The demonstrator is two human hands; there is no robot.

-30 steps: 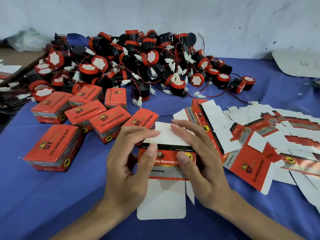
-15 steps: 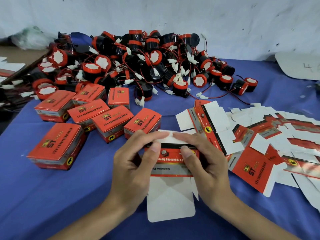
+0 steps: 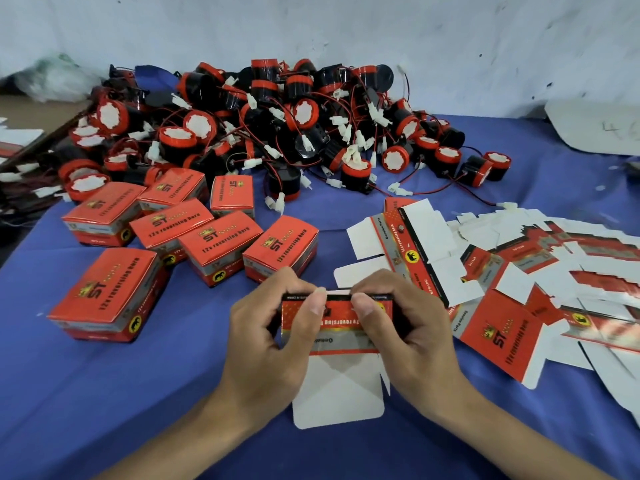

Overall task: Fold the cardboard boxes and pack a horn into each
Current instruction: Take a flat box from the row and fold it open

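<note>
In the head view the left hand and right hand pinch the half-folded box low over the blue cloth, its long axis running left to right and white flap pointing toward the person; pressing both thumbs evenly along the crease should square it.

The cardboard box showed glossy red print outside, matt white inside. At twelve o'clock, the horns were shiny black-and-red plastic. Matt blue cloth covered the surface; the wall looked rough.
</note>
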